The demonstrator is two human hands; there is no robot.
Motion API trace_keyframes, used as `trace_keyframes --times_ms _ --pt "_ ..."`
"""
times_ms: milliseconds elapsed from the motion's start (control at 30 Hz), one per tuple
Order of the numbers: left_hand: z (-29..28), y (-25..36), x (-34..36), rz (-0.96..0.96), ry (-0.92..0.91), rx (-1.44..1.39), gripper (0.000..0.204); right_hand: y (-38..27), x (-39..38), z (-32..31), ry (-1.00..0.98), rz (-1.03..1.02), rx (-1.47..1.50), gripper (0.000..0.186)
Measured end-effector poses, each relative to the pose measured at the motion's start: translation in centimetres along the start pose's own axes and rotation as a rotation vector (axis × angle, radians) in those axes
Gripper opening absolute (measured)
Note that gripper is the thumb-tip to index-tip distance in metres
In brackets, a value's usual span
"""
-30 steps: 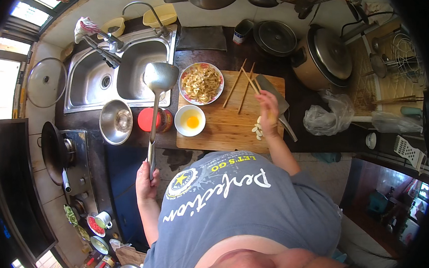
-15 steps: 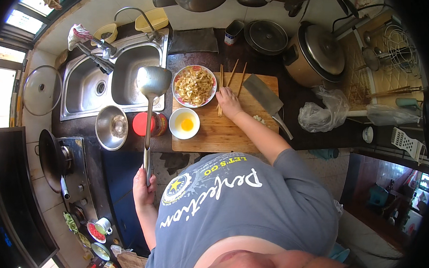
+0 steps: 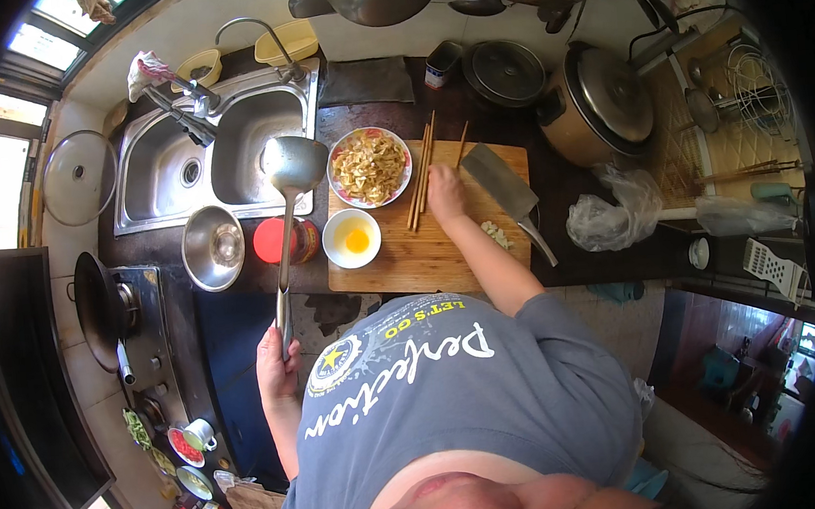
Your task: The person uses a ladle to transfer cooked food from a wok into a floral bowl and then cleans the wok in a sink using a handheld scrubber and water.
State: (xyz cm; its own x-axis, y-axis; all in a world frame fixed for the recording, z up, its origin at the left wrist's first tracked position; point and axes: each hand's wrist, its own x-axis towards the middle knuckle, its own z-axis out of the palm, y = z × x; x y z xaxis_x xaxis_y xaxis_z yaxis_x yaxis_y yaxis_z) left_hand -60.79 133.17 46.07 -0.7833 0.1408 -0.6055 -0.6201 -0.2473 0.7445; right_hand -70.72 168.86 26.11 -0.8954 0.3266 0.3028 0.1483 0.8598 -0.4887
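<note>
My left hand [image 3: 277, 360] grips the handle of a long steel wok spatula [image 3: 295, 163], its broad head over the sink's right edge. My right hand [image 3: 444, 189] is closed on chopsticks [image 3: 422, 184] lying along the wooden cutting board [image 3: 408, 269]; its fingertips are partly hidden. Left of it sit a flowered bowl of pale chopped food [image 3: 369, 165] and a white bowl with a raw egg [image 3: 352, 237]. A cleaver [image 3: 501, 183] lies to the right, near pale garlic pieces [image 3: 497, 233]. A red-lidded jar [image 3: 268, 238] stands beside the egg bowl.
A double sink [image 3: 164, 157] and steel bowl [image 3: 212, 249] are at left. A wok [image 3: 103, 310] rests on the stove [image 3: 151, 326], with plates of ingredients nearby. A cooker [image 3: 603, 102], black lidded pot [image 3: 504, 73] and plastic bags [image 3: 611, 219] occupy the back and right.
My right hand has moved leftward and down onto the chopsticks. These were spread and crossed; most now lie close together, side by side. My left hand still holds the spatula, slightly lower.
</note>
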Motion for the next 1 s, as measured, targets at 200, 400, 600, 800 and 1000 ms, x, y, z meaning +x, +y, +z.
trace_keyframes --times_ms 200,400,600,800,1000 --pt "-0.1 0.0 0.4 0.013 -0.02 0.057 0.033 -1.3 2.3 -0.9 -0.229 0.547 -0.183 0.05" --pt "-0.8 -0.2 0.4 0.009 -0.046 -0.004 0.034 -1.7 2.3 -0.1 -0.142 0.595 -0.022 0.049" --pt "-1.1 -0.2 0.4 0.018 -0.04 -0.01 0.034 -1.5 2.7 1.1 -0.123 0.678 -0.032 0.044" --pt "-1.1 0.0 0.6 0.012 -0.04 0.037 0.033 -1.0 3.3 2.3 -0.119 0.779 -0.052 0.033" --pt "-1.0 0.1 0.3 0.053 -0.099 0.02 0.034 0.5 4.0 2.2 -0.097 0.823 -0.01 0.019"
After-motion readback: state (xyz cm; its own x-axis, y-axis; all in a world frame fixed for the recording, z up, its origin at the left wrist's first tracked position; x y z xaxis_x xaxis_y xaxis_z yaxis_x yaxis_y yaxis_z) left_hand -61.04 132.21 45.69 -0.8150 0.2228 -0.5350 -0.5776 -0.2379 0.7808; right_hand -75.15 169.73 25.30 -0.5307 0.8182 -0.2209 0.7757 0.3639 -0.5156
